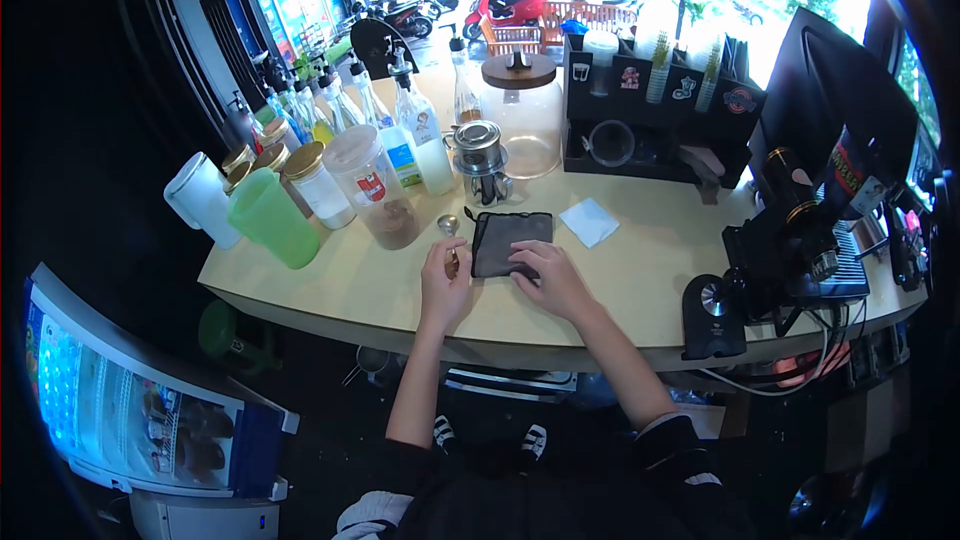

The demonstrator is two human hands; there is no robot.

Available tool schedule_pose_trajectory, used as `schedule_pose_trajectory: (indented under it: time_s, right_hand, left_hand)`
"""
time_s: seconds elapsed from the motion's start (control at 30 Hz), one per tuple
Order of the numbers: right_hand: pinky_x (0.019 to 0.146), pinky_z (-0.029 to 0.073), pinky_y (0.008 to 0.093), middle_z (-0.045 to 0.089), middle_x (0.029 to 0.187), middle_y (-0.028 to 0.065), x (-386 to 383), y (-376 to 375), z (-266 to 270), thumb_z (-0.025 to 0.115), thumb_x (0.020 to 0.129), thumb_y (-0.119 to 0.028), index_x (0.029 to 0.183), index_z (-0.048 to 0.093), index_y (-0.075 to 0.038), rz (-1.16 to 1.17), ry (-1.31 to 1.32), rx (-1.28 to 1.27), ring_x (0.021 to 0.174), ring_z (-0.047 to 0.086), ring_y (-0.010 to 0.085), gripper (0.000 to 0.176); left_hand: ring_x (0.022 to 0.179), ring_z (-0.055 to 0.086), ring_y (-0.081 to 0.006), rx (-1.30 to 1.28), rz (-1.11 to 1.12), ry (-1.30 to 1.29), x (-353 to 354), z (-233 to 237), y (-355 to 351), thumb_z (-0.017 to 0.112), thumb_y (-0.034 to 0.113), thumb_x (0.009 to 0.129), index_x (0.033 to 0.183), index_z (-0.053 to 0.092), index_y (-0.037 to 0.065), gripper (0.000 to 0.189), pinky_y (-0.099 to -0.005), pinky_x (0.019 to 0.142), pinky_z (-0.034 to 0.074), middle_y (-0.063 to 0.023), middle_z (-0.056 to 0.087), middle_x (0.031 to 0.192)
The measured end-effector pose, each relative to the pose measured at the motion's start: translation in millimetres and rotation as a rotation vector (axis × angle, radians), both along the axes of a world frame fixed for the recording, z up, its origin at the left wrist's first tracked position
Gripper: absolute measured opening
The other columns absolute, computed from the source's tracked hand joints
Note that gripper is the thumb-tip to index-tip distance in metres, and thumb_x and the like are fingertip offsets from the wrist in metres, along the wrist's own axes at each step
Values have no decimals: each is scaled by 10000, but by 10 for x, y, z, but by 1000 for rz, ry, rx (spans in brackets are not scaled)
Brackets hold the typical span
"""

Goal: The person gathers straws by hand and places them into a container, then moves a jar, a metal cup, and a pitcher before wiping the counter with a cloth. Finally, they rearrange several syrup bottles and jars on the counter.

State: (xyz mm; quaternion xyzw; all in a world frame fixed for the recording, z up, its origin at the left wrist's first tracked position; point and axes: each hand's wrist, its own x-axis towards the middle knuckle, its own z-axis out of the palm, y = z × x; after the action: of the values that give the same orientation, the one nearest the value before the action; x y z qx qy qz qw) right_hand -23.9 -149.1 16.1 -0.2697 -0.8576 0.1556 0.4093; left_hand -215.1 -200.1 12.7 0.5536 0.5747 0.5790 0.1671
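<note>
My left hand [444, 285] is closed round a small measuring spoon [448, 225]; its round metal bowl points away from me and most of its handle is hidden by my fingers. My right hand [550, 278] lies with fingers apart on the near right corner of a dark grey square pad [505, 238] with a black border and a small loop at its far left corner. A folded white napkin [589, 223] lies right of the pad. Beyond the pad stands a metal drip coffee filter [476, 148] on a support.
Left of my hands stand a clear tub of brown powder [372, 190], a green pitcher [273, 218], lidded jars [319, 188] and several pump bottles [424, 130]. Behind are a glass dome [525, 125] and a black cup holder [655, 105]. A black coffee machine [790, 250] stands right.
</note>
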Motion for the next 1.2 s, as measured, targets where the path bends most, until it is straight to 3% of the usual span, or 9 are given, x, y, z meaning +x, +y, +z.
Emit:
schedule_pose_trajectory:
  time_s: [0.1, 0.27, 0.53, 0.7, 0.8, 0.93, 1.0, 1.13, 1.2]
  right_hand:
    - [845, 423, 393, 578, 1033, 109, 79, -168, 62, 695, 711, -148, 902, 619, -51, -126, 5, 8, 984, 551, 274, 227]
    - [816, 434, 399, 561, 941, 104, 177, -216, -172, 690, 708, -141, 921, 615, -59, -278, 3, -42, 909, 551, 285, 240]
    - [659, 474, 406, 541, 869, 123, 264, -322, 144, 588, 795, -50, 850, 554, -19, -288, 14, -86, 772, 580, 314, 72]
    - [641, 505, 340, 536, 857, 122, 534, -332, 405, 582, 815, -2, 859, 541, -2, -180, 294, -161, 757, 597, 261, 60]
    - [743, 529, 280, 556, 935, 66, 686, -378, 657, 591, 832, 21, 914, 564, -5, -141, 442, -259, 892, 605, 156, 91]
    - [693, 527, 291, 550, 901, 100, 876, -596, 802, 619, 805, 4, 893, 567, -8, -88, 497, -127, 818, 608, 183, 103]
    - [762, 502, 341, 557, 995, 110, 1028, -715, 617, 654, 800, -85, 910, 588, -24, -99, 255, -134, 879, 601, 228, 142]
    - [823, 459, 379, 567, 1034, 111, 1091, -846, 232, 666, 798, -185, 905, 600, -33, -138, -67, -157, 961, 575, 273, 198]
    - [846, 436, 399, 584, 1020, 104, 1020, -812, 144, 662, 800, -237, 892, 605, -35, -229, -230, 143, 1010, 546, 288, 230]
  left_hand:
    - [934, 573, -251, 218, -25, 260, -59, -61, 51, 630, 52, 760, 1027, 558, 43, 277, -334, 779, 465, -102, 578, 1009]
    - [965, 547, -272, 151, -161, 428, 32, 44, -47, 671, 127, 673, 991, 569, 75, 338, -373, 854, 407, -84, 580, 991]
    - [936, 578, -263, 88, -202, 764, 245, 223, -72, 697, 175, 663, 990, 587, 84, 357, -377, 866, 397, -84, 613, 960]
    - [833, 614, -300, -33, -330, 549, 352, 481, -61, 632, 65, 753, 987, 598, 60, 237, -392, 744, 474, -131, 639, 885]
    - [812, 615, -293, 292, -253, 601, 464, 756, -20, 629, 15, 761, 950, 617, 36, 190, -363, 717, 483, -120, 635, 890]
    - [877, 598, -284, 391, -217, 621, 580, 827, -144, 612, 21, 747, 945, 602, 68, 204, -381, 752, 462, -96, 632, 929]
    - [907, 589, -262, 394, -370, 657, 532, 608, -230, 616, 2, 723, 951, 603, 90, 245, -381, 812, 437, -71, 635, 958]
    - [1127, 527, -267, -19, -600, 829, 441, 334, -498, 696, 165, 747, 1005, 609, 80, 285, -468, 1024, 316, -75, 610, 1136]
    - [1186, 492, -260, -22, -629, 763, 406, 280, -529, 714, 257, 749, 1088, 590, 87, 399, -499, 1063, 258, -84, 581, 1195]
